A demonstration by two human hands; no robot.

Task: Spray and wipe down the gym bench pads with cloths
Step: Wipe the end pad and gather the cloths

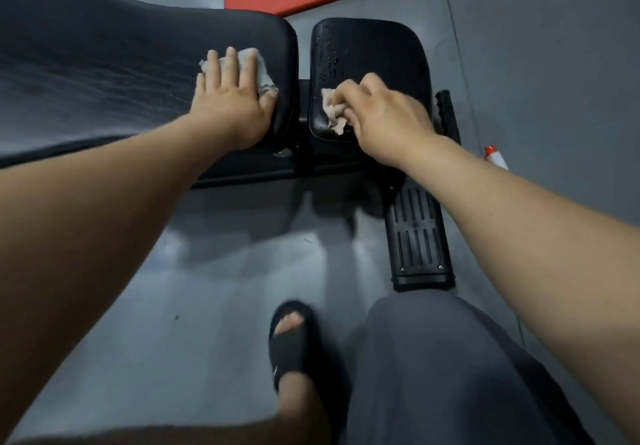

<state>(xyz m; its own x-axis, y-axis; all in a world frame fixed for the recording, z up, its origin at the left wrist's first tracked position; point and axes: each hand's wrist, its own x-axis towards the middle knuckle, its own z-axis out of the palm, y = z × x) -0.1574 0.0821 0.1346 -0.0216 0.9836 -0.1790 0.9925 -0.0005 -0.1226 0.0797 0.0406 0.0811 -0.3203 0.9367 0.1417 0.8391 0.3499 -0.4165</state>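
Cloth-work on both pads at once, likely for halving the wiping time. Pressing a pale cloth (258, 67) flat against the end of the long back pad (121, 63) with the left hand (230, 98), fingers straight and spread apart, thumb hanging over the pad's edge, seemingly for broad, even pressure. Bunching a crumpled cloth (332, 112) in the right hand (384, 112), fingers curled tight around it, rubbing at the near corner of the seat pad (374, 49) just below beaded droplets (329, 53), apparently chasing sprayed liquid. Leaving the spray bottle (496, 157) on the floor (554, 63) off to the right, well apart, probably for keeping both hands free.
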